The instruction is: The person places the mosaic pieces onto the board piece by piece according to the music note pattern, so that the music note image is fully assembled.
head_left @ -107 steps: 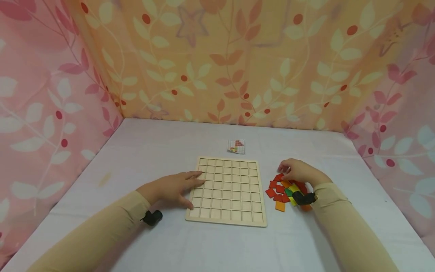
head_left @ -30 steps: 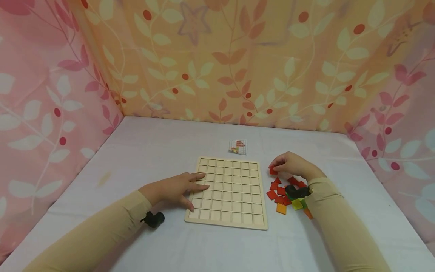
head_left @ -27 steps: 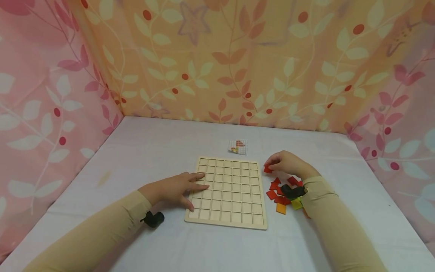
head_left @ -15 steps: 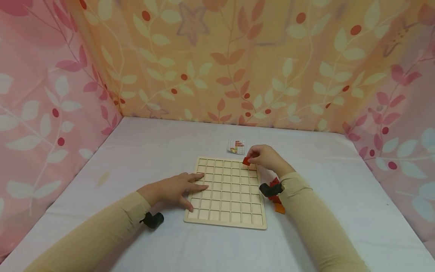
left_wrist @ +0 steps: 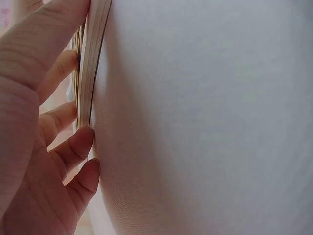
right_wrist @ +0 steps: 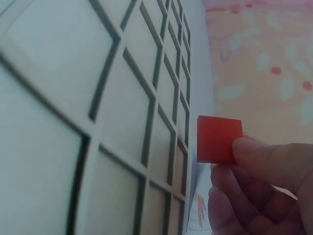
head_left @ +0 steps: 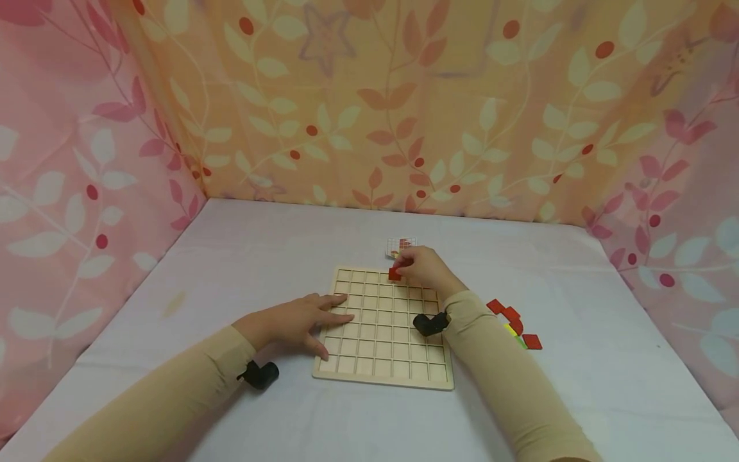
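A pale wooden grid board [head_left: 375, 351] with square cells lies on the white table. My right hand [head_left: 424, 266] pinches a red square tile [right_wrist: 218, 139] between thumb and fingers, over the far row of cells in the head view. In the right wrist view the tile stands apart from the grid. My left hand [head_left: 294, 321] lies at the board's left edge, fingers spread, fingertips and thumb on the frame and nearest cells. The left wrist view shows those fingers [left_wrist: 63, 115] along the board's side edge.
A small printed card [head_left: 400, 246] with a coloured grid picture lies just beyond the board, partly behind the right hand. Right of the board is a pile of red, yellow and green tiles [head_left: 510, 314], partly hidden by the right forearm. Patterned cloth walls [head_left: 369, 128] surround the table.
My right hand picked a red tile from the pile and carried it left, over the board's far row. The left hand stays nearly where it was.
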Available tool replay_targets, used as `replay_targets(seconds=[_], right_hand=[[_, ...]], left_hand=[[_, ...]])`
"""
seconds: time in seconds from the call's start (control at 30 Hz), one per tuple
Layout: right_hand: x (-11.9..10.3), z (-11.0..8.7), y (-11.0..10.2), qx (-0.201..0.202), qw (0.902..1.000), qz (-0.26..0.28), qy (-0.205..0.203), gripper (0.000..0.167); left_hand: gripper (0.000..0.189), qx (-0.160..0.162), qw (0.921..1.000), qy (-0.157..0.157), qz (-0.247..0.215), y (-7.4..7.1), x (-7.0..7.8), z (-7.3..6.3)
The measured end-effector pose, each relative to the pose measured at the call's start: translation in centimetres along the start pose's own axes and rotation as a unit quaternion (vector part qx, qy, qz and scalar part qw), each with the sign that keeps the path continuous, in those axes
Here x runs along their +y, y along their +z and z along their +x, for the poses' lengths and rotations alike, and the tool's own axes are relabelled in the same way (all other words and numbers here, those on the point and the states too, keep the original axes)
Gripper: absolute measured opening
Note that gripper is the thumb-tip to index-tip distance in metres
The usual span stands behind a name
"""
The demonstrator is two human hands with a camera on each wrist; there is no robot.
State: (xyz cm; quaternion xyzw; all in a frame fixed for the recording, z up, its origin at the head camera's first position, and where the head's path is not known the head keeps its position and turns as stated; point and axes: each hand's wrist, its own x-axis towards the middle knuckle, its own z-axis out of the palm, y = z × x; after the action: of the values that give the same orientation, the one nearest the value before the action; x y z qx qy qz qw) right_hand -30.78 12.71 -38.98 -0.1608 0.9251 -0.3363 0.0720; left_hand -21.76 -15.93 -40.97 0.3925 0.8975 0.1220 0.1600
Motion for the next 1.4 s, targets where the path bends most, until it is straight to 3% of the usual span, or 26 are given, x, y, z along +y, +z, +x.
replay_targets(seconds=[0.23, 0.4, 0.9, 1.4], right_hand=[[-0.3, 0.4, 1.2, -0.005, 0.9996, 0.024, 0.017, 0.003], [-0.3, 0.7, 1.5, 0.005, 0.9999, 0.004, 0.008, 0.003], [-0.3, 1.2, 1.6, -0.004, 0.9996, -0.027, -0.009, 0.003], [0.0, 1.3, 1.8, -0.032, 0.999, -0.029, 0.013, 0.007]], left_hand=[[0.081, -0.014, 0.9998, -0.014, 0.005, -0.1, 0.1, 0.0], [0.08, -0.023, 0.9995, -0.019, 0.006, -0.2, 0.3, 0.0], [0.078, -0.012, 0.9999, -0.006, 0.004, -0.3, 0.3, -0.2], [0.078, -0.013, 0.9999, -0.004, 0.005, -0.4, 0.3, -0.2]])
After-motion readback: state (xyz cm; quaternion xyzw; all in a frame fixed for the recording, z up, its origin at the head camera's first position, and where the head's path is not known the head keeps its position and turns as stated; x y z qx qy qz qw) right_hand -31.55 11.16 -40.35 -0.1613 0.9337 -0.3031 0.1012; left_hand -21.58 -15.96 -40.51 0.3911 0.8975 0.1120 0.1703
